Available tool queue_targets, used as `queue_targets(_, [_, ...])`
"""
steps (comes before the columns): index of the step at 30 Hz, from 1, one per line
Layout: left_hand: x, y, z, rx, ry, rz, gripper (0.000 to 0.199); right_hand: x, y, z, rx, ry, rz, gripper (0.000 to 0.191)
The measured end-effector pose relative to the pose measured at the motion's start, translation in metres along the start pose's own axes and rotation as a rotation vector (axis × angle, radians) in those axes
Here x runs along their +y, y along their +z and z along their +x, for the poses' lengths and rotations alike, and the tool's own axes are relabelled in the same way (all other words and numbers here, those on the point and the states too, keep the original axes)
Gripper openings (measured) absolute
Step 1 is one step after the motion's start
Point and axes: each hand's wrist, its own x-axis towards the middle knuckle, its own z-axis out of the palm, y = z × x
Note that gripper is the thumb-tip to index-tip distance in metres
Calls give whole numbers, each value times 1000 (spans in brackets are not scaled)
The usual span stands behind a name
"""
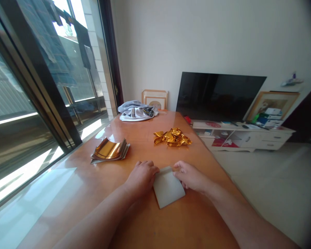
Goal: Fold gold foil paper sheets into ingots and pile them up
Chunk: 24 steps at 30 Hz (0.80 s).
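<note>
A square sheet of paper (168,192), pale grey on the side facing up, lies on the table in front of me with its far edge folded over in a narrow strip. My left hand (143,174) grips its far left corner, the fingers bent. At the far right corner my right hand (188,174) pinches the edge between thumb and fingers. Left of my hands is a stack of gold foil paper (109,149), its top sheet curled. Beyond my right hand sits a pile of folded shiny gold foil pieces (172,137).
The brown table (140,221) has its right edge close to my right forearm. A bundle of grey cloth (137,111) lies at its far end. A glass sliding door (23,103) runs along the left. Beyond stand a television (217,97) and a low white cabinet (269,137).
</note>
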Motion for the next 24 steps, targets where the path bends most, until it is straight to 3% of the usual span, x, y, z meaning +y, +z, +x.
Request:
queue_targets(4, [1, -3, -1, -7, 48, 4, 27, 1, -8, 1, -57, -48, -66, 20])
queue_targets(9, [6, -5, -2, -50, 101, 3, 25, 8, -14, 6, 49, -213, -208, 17])
queue_targets(15, [6, -13, -4, -154, 130, -68, 29, 3, -17, 0, -9, -289, -359, 15])
queue_targets(19, [2, -23, -10, -191, 148, -128, 32, -10, -14, -13, -53, -421, -452, 11])
queue_targets(24, [-1, -31, -15, -225, 100, -116, 30, -25, -6, -32, -198, -517, -585, 24])
